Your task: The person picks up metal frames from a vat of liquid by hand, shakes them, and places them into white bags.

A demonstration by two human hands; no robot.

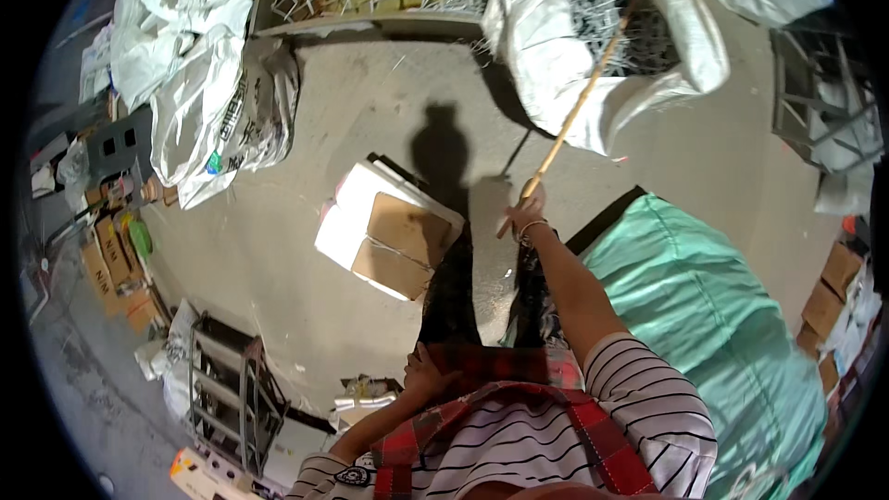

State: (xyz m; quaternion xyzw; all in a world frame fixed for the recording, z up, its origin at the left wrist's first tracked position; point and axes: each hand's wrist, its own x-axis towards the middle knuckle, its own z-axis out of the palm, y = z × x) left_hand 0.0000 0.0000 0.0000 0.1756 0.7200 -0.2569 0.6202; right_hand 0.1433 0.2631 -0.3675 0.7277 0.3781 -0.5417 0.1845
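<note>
White shirt (pixel 519 431) at my 6 o'clock, thin dark stripes crossing it, wavy along folds. Short striped sleeves: right sleeve (pixel 648 403) between 4 and 5, left sleeve (pixel 318 472) near 7. Dark oval badge (pixel 352 476) with pale markings beside left one. Red-and-black checked apron (pixel 495 365) over shirt; I see broad right strap (pixel 604 431) near 5, brighter red. Dark trousers (pixel 449 301), lighter mottling. Right hand (pixel 528 209), 3 o'clock: ungloved, thin bracelet (pixel 531 226) at wrist. Left hand (pixel 428 376), 6 o'clock: ungloved.
</note>
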